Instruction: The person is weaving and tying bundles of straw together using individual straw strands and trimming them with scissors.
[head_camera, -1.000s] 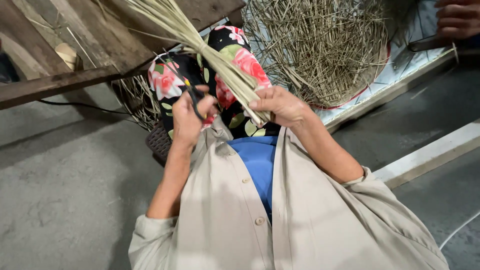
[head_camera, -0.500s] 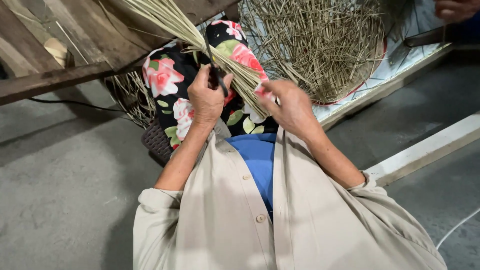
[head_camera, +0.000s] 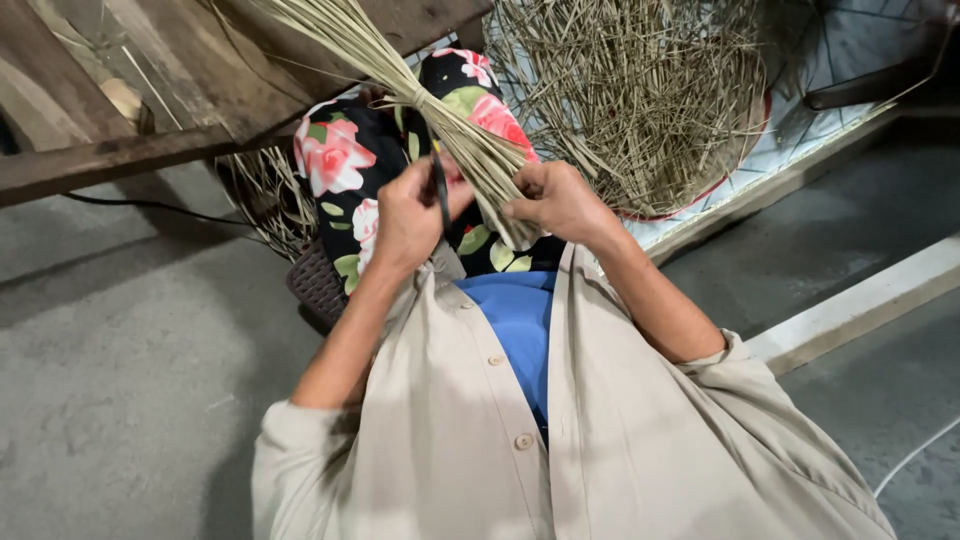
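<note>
A bundle of pale, dry straw-coloured stalks (head_camera: 440, 110) is held over the lap, just above flowered trousers (head_camera: 335, 160). The stalks are thin and stiff. They are drawn tight at a waist near the middle, where a binding is seen, and fan out above it toward the upper left and below it toward the hands. The lower ends are cut fairly even.

The right hand (head_camera: 560, 200) is closed around the lower end of the bundle. The left hand (head_camera: 405, 215) is closed on a thin dark strap (head_camera: 438, 185), which runs up to the bound waist and touches the stalks there.

A heap of loose stalks (head_camera: 640, 90) of the same kind is noted well to the right, on a round tray with a red rim (head_camera: 690, 200). A wooden bench (head_camera: 120, 150) stands at the upper left. A beige shirt (head_camera: 640, 440) is worn open over a blue one.
</note>
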